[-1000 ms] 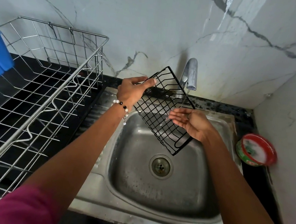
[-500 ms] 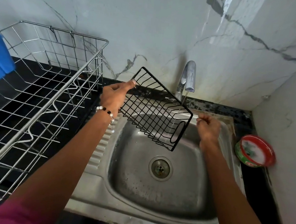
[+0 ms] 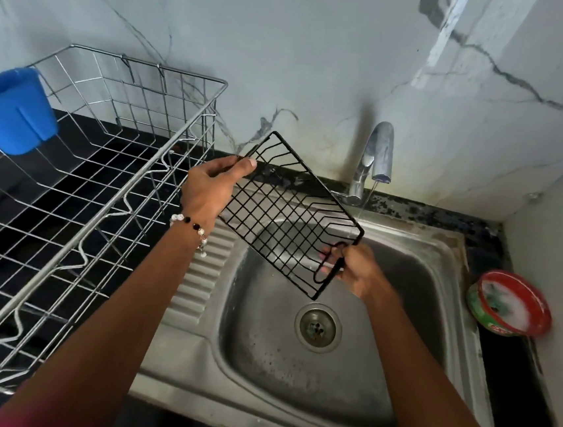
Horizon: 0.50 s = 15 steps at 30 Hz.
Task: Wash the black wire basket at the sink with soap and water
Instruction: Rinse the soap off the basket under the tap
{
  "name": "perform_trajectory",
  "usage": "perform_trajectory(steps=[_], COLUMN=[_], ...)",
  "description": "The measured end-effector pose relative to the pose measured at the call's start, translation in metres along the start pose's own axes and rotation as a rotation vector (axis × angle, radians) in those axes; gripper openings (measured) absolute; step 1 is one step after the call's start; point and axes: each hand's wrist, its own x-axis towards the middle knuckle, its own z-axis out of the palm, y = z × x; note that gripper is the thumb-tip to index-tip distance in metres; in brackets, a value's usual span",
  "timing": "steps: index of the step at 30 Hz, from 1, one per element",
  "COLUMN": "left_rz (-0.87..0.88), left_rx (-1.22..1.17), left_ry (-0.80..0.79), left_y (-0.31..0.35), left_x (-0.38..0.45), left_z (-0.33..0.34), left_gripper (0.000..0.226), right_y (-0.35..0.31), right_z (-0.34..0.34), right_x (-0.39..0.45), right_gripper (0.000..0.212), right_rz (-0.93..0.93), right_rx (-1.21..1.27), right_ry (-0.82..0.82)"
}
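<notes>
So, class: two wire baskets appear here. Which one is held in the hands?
The small black wire basket, gripped by the left hand and right hand over the sink; the large silver one sits on the counter.

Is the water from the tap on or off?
On. A thin stream runs from the tap spout down toward the corner of the black wire basket held over the sink.

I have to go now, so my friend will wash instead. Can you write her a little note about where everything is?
Left hand grips the black wire basket at its upper end; right hand grips its lower handle end. The basket is held tilted above the sink. A thin stream runs from the tap beside it. The soap tub sits right of the sink. Whether soaping is done is unclear; finish rinsing.
</notes>
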Motion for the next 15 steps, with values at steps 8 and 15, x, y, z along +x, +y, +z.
perform_trajectory(steps=[8, 15], left_rz=[-0.223, -0.497], left_rx=[0.056, -0.153], left_ry=[-0.269, -0.499], left_y=[-0.020, -0.047], left_x=[0.003, -0.022], left_z=[-0.005, 0.030], left_gripper=[0.106, 0.120], right_y=[-0.009, -0.016], right_z=[-0.014, -0.059], right_x=[0.011, -0.009], right_gripper=[0.030, 0.039], right_rz=[-0.113, -0.408], right_rx=[0.069, 0.116], right_ry=[0.119, 0.304])
